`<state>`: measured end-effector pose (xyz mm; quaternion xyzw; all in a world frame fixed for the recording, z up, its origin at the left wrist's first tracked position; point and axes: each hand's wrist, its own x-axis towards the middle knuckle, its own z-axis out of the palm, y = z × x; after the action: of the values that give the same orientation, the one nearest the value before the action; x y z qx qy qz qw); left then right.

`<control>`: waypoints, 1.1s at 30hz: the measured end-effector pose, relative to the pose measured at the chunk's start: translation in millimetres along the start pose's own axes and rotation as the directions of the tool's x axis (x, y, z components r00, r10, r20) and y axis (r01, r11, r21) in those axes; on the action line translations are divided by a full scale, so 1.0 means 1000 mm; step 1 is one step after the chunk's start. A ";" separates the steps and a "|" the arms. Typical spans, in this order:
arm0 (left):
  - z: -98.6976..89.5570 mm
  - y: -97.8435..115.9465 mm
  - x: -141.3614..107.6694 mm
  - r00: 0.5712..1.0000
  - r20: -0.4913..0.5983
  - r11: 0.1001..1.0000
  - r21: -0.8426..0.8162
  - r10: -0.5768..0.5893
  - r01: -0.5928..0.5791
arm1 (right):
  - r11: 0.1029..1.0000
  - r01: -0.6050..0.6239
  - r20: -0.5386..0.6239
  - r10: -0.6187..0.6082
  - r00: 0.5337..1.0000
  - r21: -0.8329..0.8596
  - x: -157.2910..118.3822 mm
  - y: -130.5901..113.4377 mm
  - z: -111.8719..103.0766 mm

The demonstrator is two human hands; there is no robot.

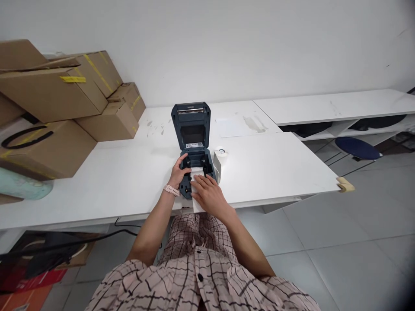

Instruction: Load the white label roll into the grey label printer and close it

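A dark blue label printer (192,129) stands on the white table (129,181) with its lid tilted up and back. A strip of white label paper (196,175) runs out of its open bay toward the table's front edge. My left hand (179,169), with a watch on the wrist, rests on the printer's left inner side, fingers by the roll holder. My right hand (209,193) lies flat with fingers spread, pressing on the paper at the printer's front. A white label roll (221,153) sits just right of the printer.
Several cardboard boxes (58,99) are stacked on the table's left end. A sheet of paper (230,127) lies behind the printer. A second white bench (333,106) extends to the right, with a blue stool (356,148) beneath. Cables and boxes lie on the floor at left.
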<state>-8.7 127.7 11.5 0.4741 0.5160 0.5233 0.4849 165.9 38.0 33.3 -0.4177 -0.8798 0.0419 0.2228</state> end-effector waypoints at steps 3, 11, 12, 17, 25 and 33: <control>-0.001 0.000 0.000 1.000 -0.002 1.000 0.020 0.003 -0.003 | 1.000 0.002 -0.007 -0.002 1.000 -0.001 -0.001 -0.003 0.004; 0.002 0.005 -0.008 0.998 -0.049 0.988 0.147 -0.049 0.056 | 1.000 -0.014 -0.031 0.014 0.999 -0.014 -0.013 -0.013 0.016; 0.004 0.006 -0.014 0.997 -0.060 0.983 0.172 -0.046 0.056 | 1.000 -0.016 -0.027 0.016 1.000 -0.009 -0.014 -0.015 0.017; 0.009 0.007 -0.062 0.998 -0.066 0.974 0.226 -0.010 0.024 | 0.997 -0.012 0.026 0.010 1.000 0.073 -0.016 -0.012 0.009; 0.006 0.001 -0.085 0.998 -0.021 0.978 0.200 -0.062 0.065 | 0.790 -0.020 -0.240 0.209 0.948 0.612 0.035 0.054 -0.051; 0.004 -0.003 -0.085 0.997 -0.055 0.983 0.169 -0.059 0.068 | 0.628 -0.044 -0.232 0.351 0.907 0.777 0.187 0.127 -0.076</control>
<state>2.2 43.1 8.6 0.4840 0.5857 0.4731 0.4460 186.4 252.6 134.7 -0.3823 -0.6719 0.3514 0.5282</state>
